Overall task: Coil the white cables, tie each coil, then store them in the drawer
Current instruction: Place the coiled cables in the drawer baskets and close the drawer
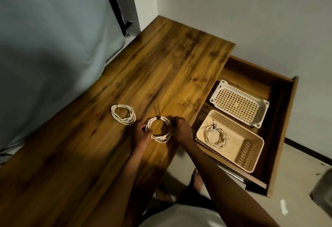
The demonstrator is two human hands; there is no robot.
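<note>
On the wooden tabletop [107,86], left hand [141,135] and right hand [180,128] grip the tied white cable coil [158,129] from opposite sides; another coil [123,114] lies just left.

Left hand [142,133] fingertips: curled round the near-left arc of the held coil [158,129], so that stretch of cable is covered.
Right hand [179,128] fingers: folded under the knuckles at the coil's right edge; the grip itself can't be made out.
Tie on the held coil [158,114]: two dark tails stick up, fastening too small to read.
Coil in the basket [216,136]: blurred, strands run together.
Near basket [251,156]: its left rim hidden by the right forearm.
Drawer [285,119]: back part tucked under the tabletop [143,75].
Tabletop: near-left end cut off by the frame.
</note>
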